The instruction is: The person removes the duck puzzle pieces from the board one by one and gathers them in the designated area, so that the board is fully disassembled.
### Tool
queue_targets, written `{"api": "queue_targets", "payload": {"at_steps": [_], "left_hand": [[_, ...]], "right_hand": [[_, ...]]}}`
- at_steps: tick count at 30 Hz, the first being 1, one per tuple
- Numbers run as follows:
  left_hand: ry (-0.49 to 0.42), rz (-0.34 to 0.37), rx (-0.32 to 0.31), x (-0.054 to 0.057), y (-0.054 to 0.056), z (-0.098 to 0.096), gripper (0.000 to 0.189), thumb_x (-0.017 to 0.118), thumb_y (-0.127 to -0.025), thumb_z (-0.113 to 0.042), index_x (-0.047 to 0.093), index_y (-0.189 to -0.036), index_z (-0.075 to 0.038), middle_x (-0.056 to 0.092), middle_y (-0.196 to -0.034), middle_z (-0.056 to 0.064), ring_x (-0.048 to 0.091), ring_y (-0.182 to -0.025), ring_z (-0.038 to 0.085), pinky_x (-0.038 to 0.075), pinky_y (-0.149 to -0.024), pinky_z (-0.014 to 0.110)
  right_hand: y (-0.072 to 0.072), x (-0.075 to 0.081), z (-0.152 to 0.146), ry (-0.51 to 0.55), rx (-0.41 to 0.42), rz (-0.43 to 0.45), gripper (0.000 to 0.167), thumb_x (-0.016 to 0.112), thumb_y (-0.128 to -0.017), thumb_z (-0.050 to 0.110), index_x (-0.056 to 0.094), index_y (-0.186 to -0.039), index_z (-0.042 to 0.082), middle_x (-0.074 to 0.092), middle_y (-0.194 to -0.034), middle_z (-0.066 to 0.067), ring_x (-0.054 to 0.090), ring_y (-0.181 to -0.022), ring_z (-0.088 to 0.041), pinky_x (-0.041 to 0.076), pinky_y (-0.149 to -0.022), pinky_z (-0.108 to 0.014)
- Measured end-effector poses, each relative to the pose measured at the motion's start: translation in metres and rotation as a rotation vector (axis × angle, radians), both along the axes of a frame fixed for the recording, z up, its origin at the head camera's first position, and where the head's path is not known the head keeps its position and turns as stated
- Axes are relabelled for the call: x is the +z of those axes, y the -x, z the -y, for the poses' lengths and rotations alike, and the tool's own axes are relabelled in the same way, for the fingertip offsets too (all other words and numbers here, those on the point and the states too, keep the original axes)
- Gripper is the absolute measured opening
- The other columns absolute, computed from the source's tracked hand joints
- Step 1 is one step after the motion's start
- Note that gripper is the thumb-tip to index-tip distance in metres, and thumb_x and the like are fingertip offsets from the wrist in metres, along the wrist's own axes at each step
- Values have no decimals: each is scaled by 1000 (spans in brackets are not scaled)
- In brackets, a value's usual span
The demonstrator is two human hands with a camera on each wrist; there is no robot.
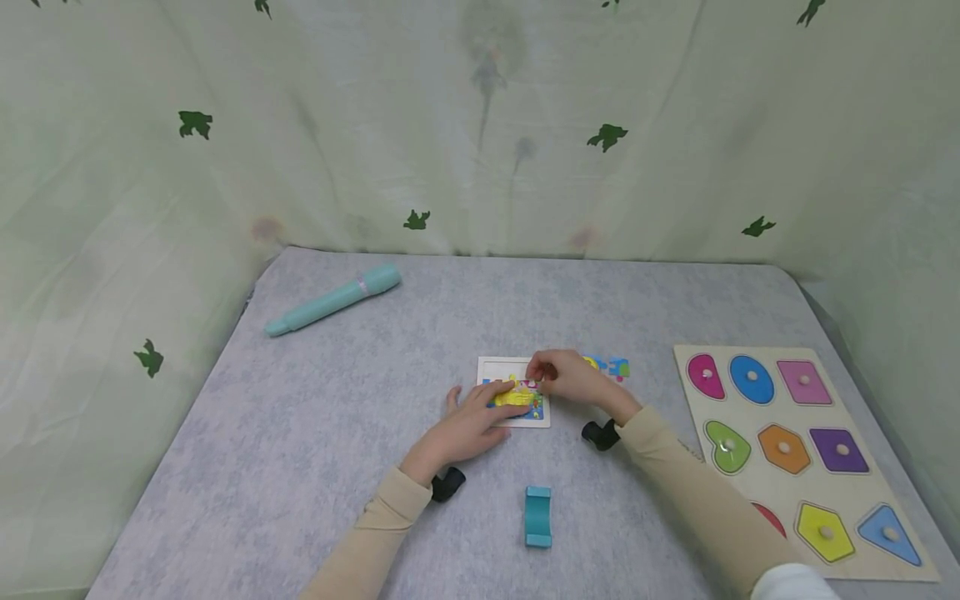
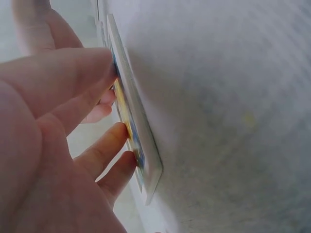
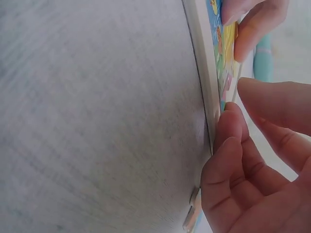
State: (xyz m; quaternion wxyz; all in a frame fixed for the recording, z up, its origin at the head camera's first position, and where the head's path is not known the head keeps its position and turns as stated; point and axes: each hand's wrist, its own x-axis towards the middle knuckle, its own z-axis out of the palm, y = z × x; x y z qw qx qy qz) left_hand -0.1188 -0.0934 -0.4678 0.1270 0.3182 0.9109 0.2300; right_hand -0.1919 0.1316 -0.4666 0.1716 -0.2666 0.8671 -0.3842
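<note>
A small jigsaw puzzle in a white frame [image 1: 525, 423] lies mid-table, its picture yellow and blue, with the upper part of the tray bare. My left hand [image 1: 468, 427] rests across it, fairly straight fingertips touching the picture, as the left wrist view also shows. At the upper right edge, my right hand [image 1: 572, 377] has curled fingers and pinches a small puzzle piece [image 3: 235, 90] between thumb and fingers; the piece is mostly hidden. Just right of that hand lie loose colourful puzzle pieces [image 1: 618, 368], partly covered by it.
A wooden board [image 1: 757, 492] with several coloured knobbed shapes lies at the right, partly under the right sleeve. A teal pen-shaped object [image 1: 322, 307] lies at the back left. Near the front sits a teal curved holder [image 1: 537, 517]. A patterned curtain surrounds the table.
</note>
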Motion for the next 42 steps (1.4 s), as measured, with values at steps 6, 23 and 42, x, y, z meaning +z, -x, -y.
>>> {"api": "queue_targets", "payload": {"at_steps": [6,23,42], "left_hand": [[0,5,7,0,0,-1,40,57,-97,-22,55,-137,-25,31,-152,8,29,-136,32,9,-99,70],[-3,15,20,-3,1,0,39,54,-99,-24,54,-138,-28,29,-153,5,29,-136,31,8,-101,69],[-7,8,10,-5,1,1,39,53,-100,-24,54,-138,-27,29,-153,6,28,-137,32,8,-101,68]], "right_hand": [[-1,-1,-2,62,-35,40,16,66,-81,-5,64,-93,5,59,-84,-2,51,-76,-17,43,-71,-29],[-3,0,-2,51,24,4,20,61,-86,-3,68,-100,10,59,-84,-2,51,-77,-17,44,-71,-32],[7,6,-78,175,-85,181,22,51,-86,-8,65,-104,-6,59,-88,-11,52,-68,-20,44,-60,-30]]}}
